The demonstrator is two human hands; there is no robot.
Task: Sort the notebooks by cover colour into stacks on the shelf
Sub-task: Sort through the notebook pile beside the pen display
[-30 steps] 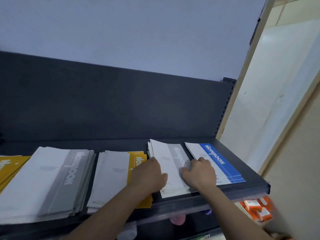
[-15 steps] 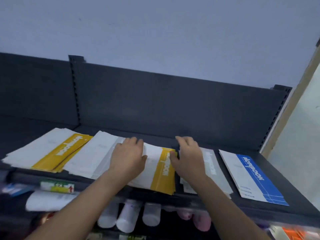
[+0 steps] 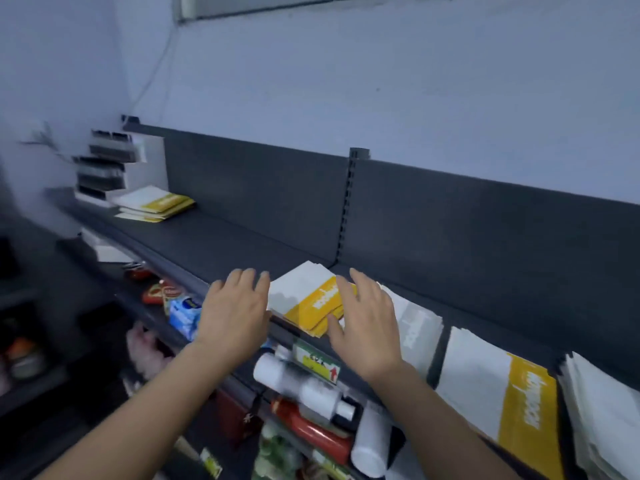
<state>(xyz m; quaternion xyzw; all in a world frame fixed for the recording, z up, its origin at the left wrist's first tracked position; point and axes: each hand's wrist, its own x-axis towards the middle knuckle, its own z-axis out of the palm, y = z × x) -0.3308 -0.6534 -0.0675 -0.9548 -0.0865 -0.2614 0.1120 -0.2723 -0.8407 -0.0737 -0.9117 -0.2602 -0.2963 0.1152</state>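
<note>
Both hands are open and hold nothing: the left hand and right hand flank a yellow stack on the shelf. Several stacks already lie sorted — grey stack, another yellow stack — but yellow is still split, so merging remains, I think.

Notebook stacks along shelf

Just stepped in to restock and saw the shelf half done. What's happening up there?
A person is sorting notebooks on the dark shelf. Both hands are open, the left hand and right hand on either side of a yellow-banded stack at the shelf's front edge. A grey stack and another yellow stack lie further right, and one more yellow stack sits at the far left.
</note>
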